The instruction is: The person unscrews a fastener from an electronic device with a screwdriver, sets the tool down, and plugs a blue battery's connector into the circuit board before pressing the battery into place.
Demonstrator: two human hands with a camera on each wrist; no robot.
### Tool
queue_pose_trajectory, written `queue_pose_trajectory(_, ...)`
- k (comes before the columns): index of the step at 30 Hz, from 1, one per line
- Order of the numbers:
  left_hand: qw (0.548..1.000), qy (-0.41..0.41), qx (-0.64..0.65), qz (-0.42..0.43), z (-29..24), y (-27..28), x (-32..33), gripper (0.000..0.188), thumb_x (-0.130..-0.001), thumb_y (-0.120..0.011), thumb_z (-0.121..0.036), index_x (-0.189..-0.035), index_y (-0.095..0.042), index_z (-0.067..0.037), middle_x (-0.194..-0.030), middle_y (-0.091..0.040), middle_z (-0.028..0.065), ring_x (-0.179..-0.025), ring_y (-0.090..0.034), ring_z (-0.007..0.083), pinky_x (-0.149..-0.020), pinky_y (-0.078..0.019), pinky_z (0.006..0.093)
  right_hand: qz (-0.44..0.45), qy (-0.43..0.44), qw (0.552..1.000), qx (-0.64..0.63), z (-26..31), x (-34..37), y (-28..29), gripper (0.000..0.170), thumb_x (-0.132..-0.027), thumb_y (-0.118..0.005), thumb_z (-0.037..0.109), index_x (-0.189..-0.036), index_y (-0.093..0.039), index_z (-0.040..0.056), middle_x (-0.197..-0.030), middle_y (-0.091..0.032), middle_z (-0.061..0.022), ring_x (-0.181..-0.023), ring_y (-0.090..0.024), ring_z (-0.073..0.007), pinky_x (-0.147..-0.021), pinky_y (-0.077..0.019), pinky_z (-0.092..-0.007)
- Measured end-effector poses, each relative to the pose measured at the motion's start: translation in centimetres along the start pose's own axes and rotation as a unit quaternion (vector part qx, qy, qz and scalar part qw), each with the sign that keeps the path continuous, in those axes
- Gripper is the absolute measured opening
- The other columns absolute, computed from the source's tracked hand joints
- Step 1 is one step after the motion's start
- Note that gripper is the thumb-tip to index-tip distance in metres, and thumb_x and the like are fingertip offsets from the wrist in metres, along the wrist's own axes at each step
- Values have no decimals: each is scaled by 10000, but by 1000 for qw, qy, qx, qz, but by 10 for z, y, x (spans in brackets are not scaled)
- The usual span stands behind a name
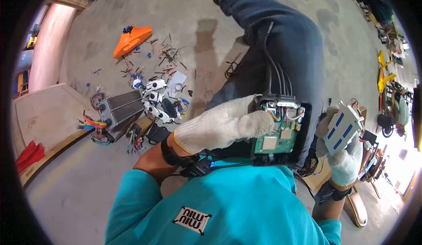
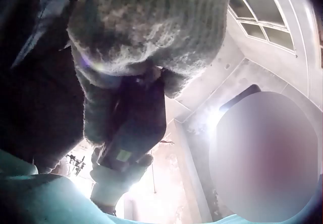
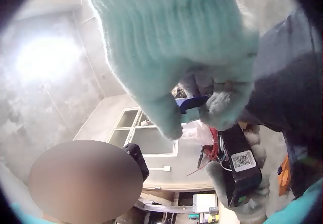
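In the head view my gloved left hand (image 1: 215, 128) grips a black box (image 1: 306, 133), thumb lying over its open face. Inside sits a green circuit board (image 1: 270, 146) with small connectors and coloured wires; black cables (image 1: 272, 65) run out of its far end along the leg. My gloved right hand (image 1: 345, 168) holds a pale flat panel (image 1: 340, 128) with blue strips, off to the right of the box. The right wrist view shows the panel's blue strip (image 3: 192, 104) between thumb and fingers. There the box's side bears a QR label (image 3: 244, 161).
Wire scraps (image 1: 167, 56) litter the floor to the left, near an orange part (image 1: 132, 40). A finned metal block (image 1: 125, 108) with cables lies beside white pieces (image 1: 154, 98). Red cloth (image 1: 30, 156) rests at the far left. Assorted gear (image 1: 398, 108) lines the right side.
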State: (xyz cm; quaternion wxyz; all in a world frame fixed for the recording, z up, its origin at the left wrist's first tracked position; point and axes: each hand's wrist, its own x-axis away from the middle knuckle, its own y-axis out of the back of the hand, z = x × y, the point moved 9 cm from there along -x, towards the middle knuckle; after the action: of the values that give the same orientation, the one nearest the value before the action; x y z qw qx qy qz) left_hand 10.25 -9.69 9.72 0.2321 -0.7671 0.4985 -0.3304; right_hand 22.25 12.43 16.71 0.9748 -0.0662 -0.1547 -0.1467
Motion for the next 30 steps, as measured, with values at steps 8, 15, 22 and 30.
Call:
queue_pose_trajectory(8,1000,19,-13,18,27,2,3,672,-1085,-685,-371,-1577,-481,39,-1476,-652,119,-1324,-598,181,-1154,-473,375,34,-63,997,10,-15,-32,-24,760,-900,-880,250,-1513,-530,-32,-1213,-721,-136,-993,-703,-159,-739,-577,-264)
queue_pose_trajectory(15,921,177,-342,-57,48,29,-5,1140,-955,-699,-703,-1592,-363,181,-1610,-492,343,-1535,-466,390,-1260,-367,409,39,-100,994,26,-47,-32,-3,929,-778,-953,306,-1537,-530,-23,-1214,-723,-111,-995,-677,-138,-800,-541,-253)
queue_pose_trajectory(22,894,230,-378,-70,48,25,-22,1090,-946,-750,-637,-1600,-382,154,-1562,-561,312,-1484,-532,332,-1225,-409,392,41,-108,991,69,-58,-36,6,759,-788,-895,165,-1462,-606,-30,-1261,-725,-90,-1175,-668,-196,-1074,-492,-352)
queue_pose_trajectory(30,895,255,-362,-58,43,16,-33,794,-1000,-725,-463,-1502,-482,102,-1120,-728,188,-993,-728,200,-819,-581,355,50,-78,989,114,-73,-45,19,728,-818,-882,193,-1457,-610,-23,-1275,-696,-83,-1227,-626,-182,-1130,-457,-358)
